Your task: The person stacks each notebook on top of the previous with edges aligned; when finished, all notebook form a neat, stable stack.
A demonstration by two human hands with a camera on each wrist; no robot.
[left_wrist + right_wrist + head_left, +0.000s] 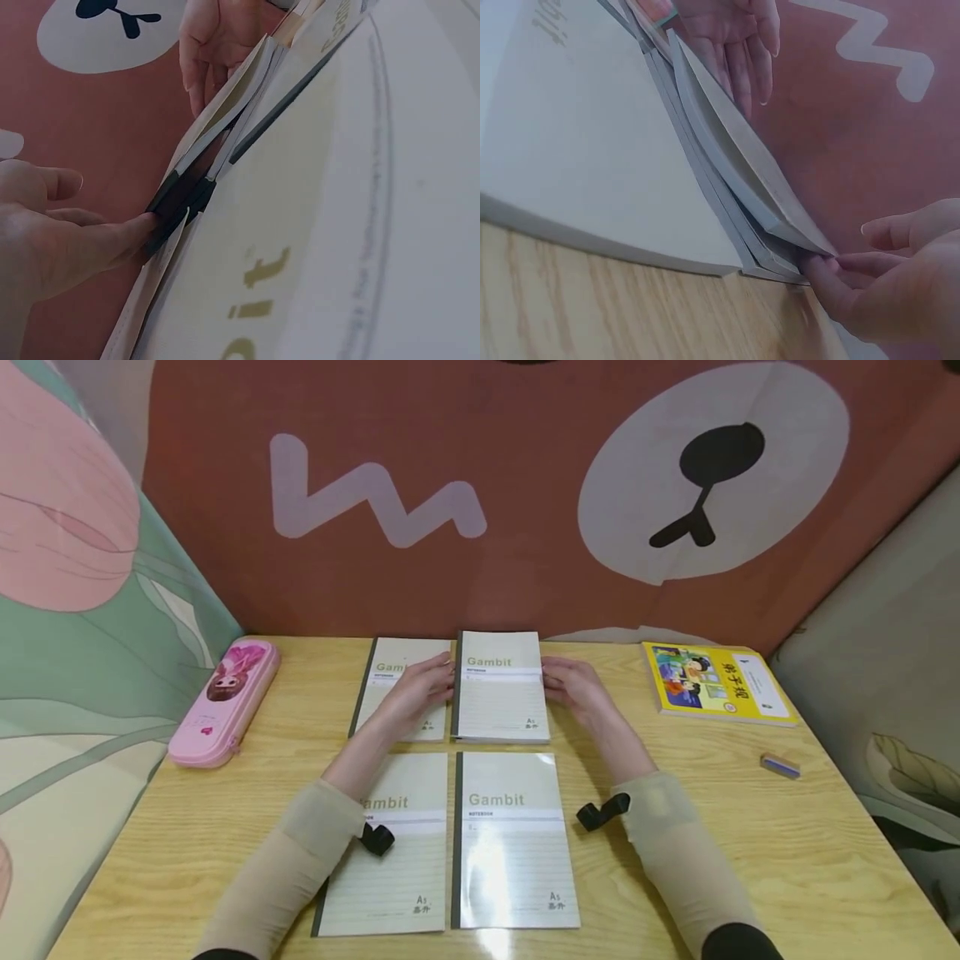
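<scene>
Four notebook positions form a grid on the table, each with a pale "Gambit" cover and dark spine. My left hand [415,695] reaches over the upper-left notebook [366,700]; its fingertips touch the spine side of the upper-right notebook [498,697]. At that notebook's opposite edge, my right hand [581,689] touches with extended fingers. Both thumbs stand away from the covers in the wrist views. The upper-right notebook [735,150] lies on another one, its top cover slightly lifted. Nearer me are the lower-left notebook [405,868] and lower-right notebook [517,852].
A pink pencil case [225,703] lies at the left edge. On the right are a yellow picture book [716,685] and a small eraser [780,767]. A printed brown cloth [525,568] rises behind the wooden table [202,827].
</scene>
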